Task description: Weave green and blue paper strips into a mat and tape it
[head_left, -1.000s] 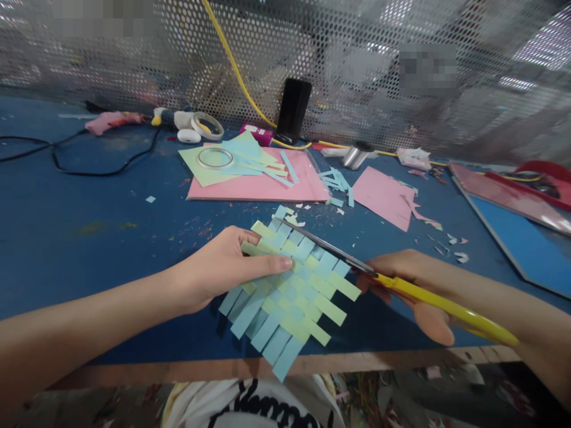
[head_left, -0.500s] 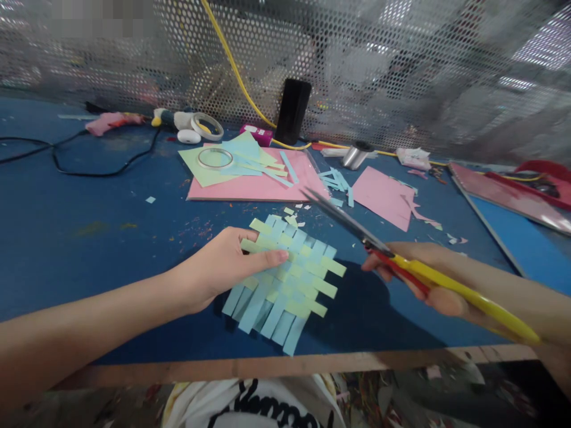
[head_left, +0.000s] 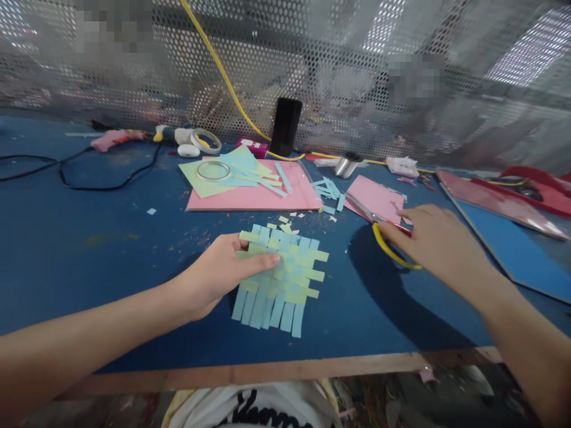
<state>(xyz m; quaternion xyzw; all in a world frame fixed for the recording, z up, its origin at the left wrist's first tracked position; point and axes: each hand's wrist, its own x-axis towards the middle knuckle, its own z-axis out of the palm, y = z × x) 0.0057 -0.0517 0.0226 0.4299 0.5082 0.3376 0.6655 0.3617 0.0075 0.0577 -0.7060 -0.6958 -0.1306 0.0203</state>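
The interlacing of the woven mat point(head_left: 285, 274) looks finished across its middle, where pale green strips pass over and under pale blue ones in a checked pattern. The edges seem only part done: the blue ends on its far side are short, the green ends on its right stick out unevenly, and those on its near side hang long and look uncut. Its left edge is partly hidden by the left hand point(head_left: 216, 276), whose fingers are clamped on the mat, thumb flat on top, holding it over the bench point(head_left: 125, 273). To the right of the mat, the fingers of the right hand point(head_left: 435, 238) are closed about the handles of the scissors point(head_left: 377, 232), though how firmly I cannot tell. The blades, away from the mat, appear together and lie over part of a pink sheet point(head_left: 373, 189). Small scraps point(head_left: 285, 227) lie just beyond the mat, which suggests some trimming is done. Farther beyond it, a little to the right, sit loose blue strips point(head_left: 328, 188); the pink pack point(head_left: 241, 202) with more paper on top lies straight beyond the mat.
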